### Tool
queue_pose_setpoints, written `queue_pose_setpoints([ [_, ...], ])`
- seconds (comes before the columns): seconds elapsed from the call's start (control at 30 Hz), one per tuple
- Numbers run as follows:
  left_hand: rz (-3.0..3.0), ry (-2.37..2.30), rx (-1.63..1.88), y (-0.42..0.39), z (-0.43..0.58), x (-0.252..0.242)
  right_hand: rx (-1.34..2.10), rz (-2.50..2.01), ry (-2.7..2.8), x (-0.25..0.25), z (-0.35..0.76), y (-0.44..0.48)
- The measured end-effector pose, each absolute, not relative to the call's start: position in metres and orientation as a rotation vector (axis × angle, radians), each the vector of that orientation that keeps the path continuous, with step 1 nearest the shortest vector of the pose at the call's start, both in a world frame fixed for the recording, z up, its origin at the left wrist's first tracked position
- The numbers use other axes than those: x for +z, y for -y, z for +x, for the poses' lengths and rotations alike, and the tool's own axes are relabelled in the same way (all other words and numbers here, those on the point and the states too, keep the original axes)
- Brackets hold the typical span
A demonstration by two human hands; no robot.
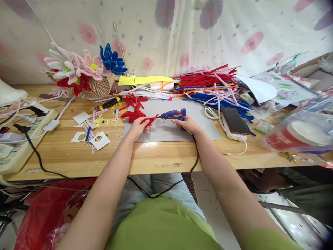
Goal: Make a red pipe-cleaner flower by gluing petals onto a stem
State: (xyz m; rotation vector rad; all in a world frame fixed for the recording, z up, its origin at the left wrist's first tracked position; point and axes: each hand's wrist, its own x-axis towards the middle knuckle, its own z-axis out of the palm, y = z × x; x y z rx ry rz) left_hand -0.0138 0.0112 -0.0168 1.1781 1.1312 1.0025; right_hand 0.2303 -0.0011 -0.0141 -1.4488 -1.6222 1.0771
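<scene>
A blue glue gun (pixel 170 115) is gripped in my right hand (pixel 186 124), its nozzle pointing left. Between the fingers of my left hand (pixel 140 127) is a red pipe-cleaner piece (pixel 151 120), and the nozzle meets or nearly meets its right end; I cannot tell which. More red pipe-cleaner pieces (pixel 134 111) lie just beyond my left hand. Both hands are over a grey cutting mat (pixel 166 133). From the glue gun a black cord (pixel 197 156) drops over the table edge and loops across my lap.
Bundles of red, pink and blue pipe cleaners (pixel 208 81) lie at the back. Pipe-cleaner flowers (pixel 92 66) stand back left. White card pieces (pixel 100 140) and scraps lie left, near a power strip (pixel 28 139). A phone (pixel 235 120) and a bagged red tub (pixel 288 135) sit right.
</scene>
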Motion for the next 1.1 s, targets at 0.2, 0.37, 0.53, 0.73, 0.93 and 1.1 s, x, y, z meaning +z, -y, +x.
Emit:
queue_pose_setpoints([
  [0.2,1.17,-1.127,1.012,-0.0102,-0.0132,-0.0155,1.14,-1.384,1.642,-0.0103,0.2295,0.0036],
  [0.37,1.167,-1.138,1.01,-0.0104,-0.0128,-0.0161,1.171,-1.333,1.665,-0.0097,0.226,0.0053],
  [0.53,1.182,-1.13,1.011,-0.0114,-0.0133,-0.0176,1.155,-1.353,1.653,-0.0088,0.2234,0.0052],
  [0.73,1.181,-1.126,1.012,-0.0113,-0.0141,-0.0177,1.164,-1.38,1.644,-0.0106,0.2259,0.0031],
  [0.93,1.179,-1.113,1.015,-0.0126,-0.0143,-0.0202,1.162,-1.326,1.626,-0.0105,0.229,0.0031],
  [1.1,1.177,-1.106,1.013,-0.0133,-0.0149,-0.0216,1.16,-1.326,1.609,-0.0126,0.228,0.0014],
])
